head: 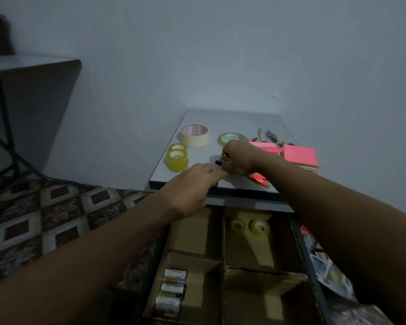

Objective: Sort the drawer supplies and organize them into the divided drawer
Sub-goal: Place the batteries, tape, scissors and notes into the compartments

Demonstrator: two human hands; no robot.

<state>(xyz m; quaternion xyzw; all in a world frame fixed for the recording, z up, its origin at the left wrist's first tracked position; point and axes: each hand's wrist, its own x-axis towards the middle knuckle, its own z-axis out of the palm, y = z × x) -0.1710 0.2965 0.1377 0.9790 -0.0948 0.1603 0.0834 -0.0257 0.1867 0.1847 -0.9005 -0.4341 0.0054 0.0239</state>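
L hand [192, 184], R hand [238, 158] at grey top [220, 120], wall [220, 55] behind

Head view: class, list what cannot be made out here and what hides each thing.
- Small dark item in the right hand: head view, fingers cover all but its tip.
- Scissors: head view, partly behind the pink sticky notes.
- Batteries: head view, labels dim and blurred.
- Packets, lower right: head view, blurred, cut by the right forearm.

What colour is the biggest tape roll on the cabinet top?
Cream. The masking tape roll has red print inside its core, and it shows in the head view.
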